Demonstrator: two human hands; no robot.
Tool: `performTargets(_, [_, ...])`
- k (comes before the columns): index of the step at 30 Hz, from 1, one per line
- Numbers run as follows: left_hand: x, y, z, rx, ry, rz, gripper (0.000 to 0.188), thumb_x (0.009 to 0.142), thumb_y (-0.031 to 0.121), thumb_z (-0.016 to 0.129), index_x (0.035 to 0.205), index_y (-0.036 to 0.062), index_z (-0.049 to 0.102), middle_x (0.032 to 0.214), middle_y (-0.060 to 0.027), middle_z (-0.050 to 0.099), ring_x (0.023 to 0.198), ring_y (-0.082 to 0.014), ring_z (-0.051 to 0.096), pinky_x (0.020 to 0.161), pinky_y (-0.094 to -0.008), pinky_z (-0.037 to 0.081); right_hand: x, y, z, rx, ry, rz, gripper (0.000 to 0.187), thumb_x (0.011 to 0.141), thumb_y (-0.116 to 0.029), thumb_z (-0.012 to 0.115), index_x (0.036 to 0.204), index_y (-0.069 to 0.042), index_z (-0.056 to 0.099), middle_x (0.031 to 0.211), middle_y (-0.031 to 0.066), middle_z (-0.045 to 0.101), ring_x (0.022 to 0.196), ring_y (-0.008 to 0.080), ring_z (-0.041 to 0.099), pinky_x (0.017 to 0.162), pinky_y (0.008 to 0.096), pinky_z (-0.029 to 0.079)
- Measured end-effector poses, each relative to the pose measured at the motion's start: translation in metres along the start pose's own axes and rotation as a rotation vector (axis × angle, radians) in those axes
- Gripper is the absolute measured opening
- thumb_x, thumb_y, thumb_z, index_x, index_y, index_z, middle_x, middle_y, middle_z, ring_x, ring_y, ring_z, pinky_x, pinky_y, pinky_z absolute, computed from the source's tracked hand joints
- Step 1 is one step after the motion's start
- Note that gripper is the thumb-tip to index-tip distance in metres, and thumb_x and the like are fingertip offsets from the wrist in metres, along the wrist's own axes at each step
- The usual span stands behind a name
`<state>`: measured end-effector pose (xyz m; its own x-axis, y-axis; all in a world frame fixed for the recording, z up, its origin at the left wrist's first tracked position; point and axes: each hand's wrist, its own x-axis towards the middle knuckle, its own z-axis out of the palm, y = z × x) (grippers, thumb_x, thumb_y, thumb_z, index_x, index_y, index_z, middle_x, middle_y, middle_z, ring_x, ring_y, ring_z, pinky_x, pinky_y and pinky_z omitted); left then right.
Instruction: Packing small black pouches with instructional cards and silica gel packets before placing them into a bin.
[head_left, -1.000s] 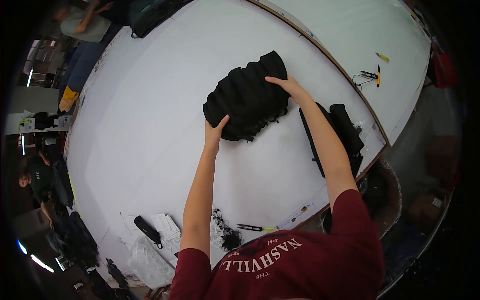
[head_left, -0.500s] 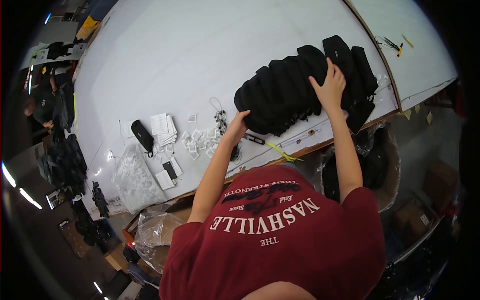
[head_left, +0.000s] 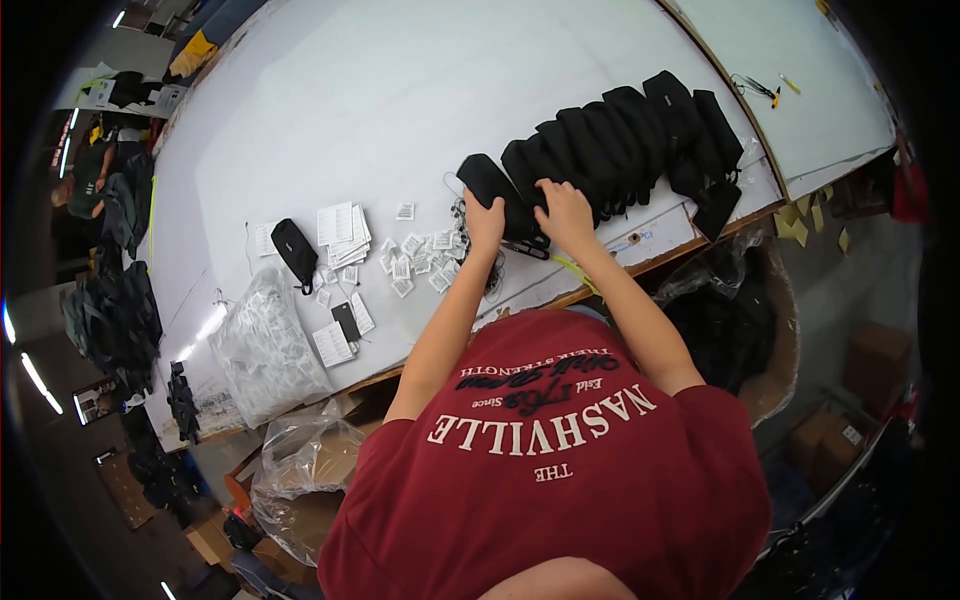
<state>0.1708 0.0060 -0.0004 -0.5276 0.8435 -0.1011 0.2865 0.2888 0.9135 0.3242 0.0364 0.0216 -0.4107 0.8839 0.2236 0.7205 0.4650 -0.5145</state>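
A row of black zip pouches (head_left: 600,140) leans along the table's front edge, packed side by side. One black pouch (head_left: 487,182) stands tilted at the row's left end, a little apart from it. My left hand (head_left: 486,225) grips this pouch from its left side, thumb on the near face. Between that pouch and the row is my right hand (head_left: 568,218), fingers apart and touching the nearest pouches. Another black pouch (head_left: 294,252) lies alone to the left, beside printed white sheets (head_left: 342,232). Small white packets (head_left: 420,258) lie scattered near my left hand.
A clear bag of white packets (head_left: 265,345) sits at the table's front left. Dark cords (head_left: 462,225) lie beside my left hand. Below the edge is a plastic-lined box (head_left: 785,330). Pens and snips (head_left: 768,93) rest at the far right. Another person (head_left: 85,190) is at far left.
Both hands have moved left along the row. The pouch at the left end has come away from the others, now with my left hand on it. The view has shifted slightly.
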Motion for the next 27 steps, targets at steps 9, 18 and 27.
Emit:
performTargets(9, [0.002,0.012,-0.008,0.254,-0.156,0.103,0.081,0.085,0.029,0.059,0.144,-0.0001,0.011,0.139,-0.0351,0.027,0.120,-0.0480,0.041,0.099,-0.0466,0.039,0.030,0.044,-0.016,0.733,-0.080,0.346,0.037,0.078,-0.005,0.063,0.114,-0.009,0.056,0.070,0.0043,0.061,0.069,0.0131,0.056,0.066,0.0265,0.046])
performTargets(18, [-0.014,0.007,0.008,0.660,-0.048,0.168,0.084,0.088,0.062,0.043,0.149,0.0153,0.009,0.139,-0.0349,0.030,0.102,-0.0503,0.054,0.088,-0.0488,0.044,0.041,0.051,-0.022,1.126,-0.122,0.554,0.032,0.081,-0.005,0.058,0.113,-0.009,0.058,0.079,-0.0008,0.061,0.068,0.0068,0.052,0.060,0.0210,0.040])
performTargets(27, [0.015,-0.090,0.007,-0.066,0.089,-0.047,0.081,0.094,0.055,0.039,0.146,0.0013,0.009,0.142,-0.0293,0.030,0.132,-0.0382,0.032,0.109,-0.0385,0.025,0.039,0.019,-0.007,1.850,-0.096,0.715,0.029,0.091,-0.010,0.044,0.117,-0.007,0.057,0.094,0.0050,0.063,0.080,0.0152,0.060,0.072,0.0304,0.049])
